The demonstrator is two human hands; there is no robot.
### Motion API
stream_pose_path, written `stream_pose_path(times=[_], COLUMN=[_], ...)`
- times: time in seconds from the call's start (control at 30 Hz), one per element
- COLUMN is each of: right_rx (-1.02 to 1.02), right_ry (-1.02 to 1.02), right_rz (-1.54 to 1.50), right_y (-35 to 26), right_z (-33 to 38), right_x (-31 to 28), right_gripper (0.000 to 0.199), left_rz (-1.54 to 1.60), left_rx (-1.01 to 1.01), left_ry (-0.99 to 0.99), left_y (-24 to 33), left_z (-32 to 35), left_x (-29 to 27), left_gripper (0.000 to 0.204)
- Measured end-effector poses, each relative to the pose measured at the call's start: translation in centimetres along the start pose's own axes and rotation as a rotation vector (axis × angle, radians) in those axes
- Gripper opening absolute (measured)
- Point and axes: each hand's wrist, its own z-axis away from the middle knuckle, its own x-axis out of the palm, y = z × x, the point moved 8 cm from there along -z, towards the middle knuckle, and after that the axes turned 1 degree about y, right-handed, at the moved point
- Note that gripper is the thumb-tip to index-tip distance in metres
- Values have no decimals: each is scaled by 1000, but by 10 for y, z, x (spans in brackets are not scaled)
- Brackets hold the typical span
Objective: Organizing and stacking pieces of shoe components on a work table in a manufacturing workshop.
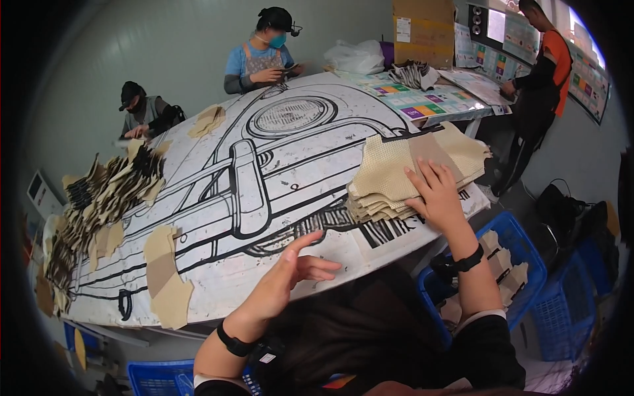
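Head view: a stack of tan mesh pieces (409,168) lies right of centre on the printed table (277,158). Right hand (436,195) rests flat on its near edge, fingers spread. Left hand (290,277) hovers half open at lower centre, holding nothing.

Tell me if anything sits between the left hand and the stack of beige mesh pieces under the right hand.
Nothing visible does. The left hand hovers open near the table's near edge, and only bare printed tabletop lies between it and the stack of beige mesh pieces, where the right hand rests flat.
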Motion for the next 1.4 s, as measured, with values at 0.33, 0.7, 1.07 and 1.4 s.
stream_pose_path(times=[0.33, 0.7, 1.07, 1.4], right_rx=[-26, -154, -171, -120], right_ry=[-247, -224, -237, -379], right_rz=[5, -47, -5, 36], right_y=[15, 25, 34, 35], right_z=[14, -16, -110, -114], right_x=[6, 45, 139, 98], right_gripper=[81, 80, 91, 99], left_rz=[-303, -164, -30, -51], left_rx=[14, -24, -41, -52], left_ry=[-81, 429, 692, 721], left_y=[13, -10, -46, -35], left_z=[-28, -31, -4, -3], left_x=[-26, -177, -242, -234], left_gripper=[51, 49, 46, 41])
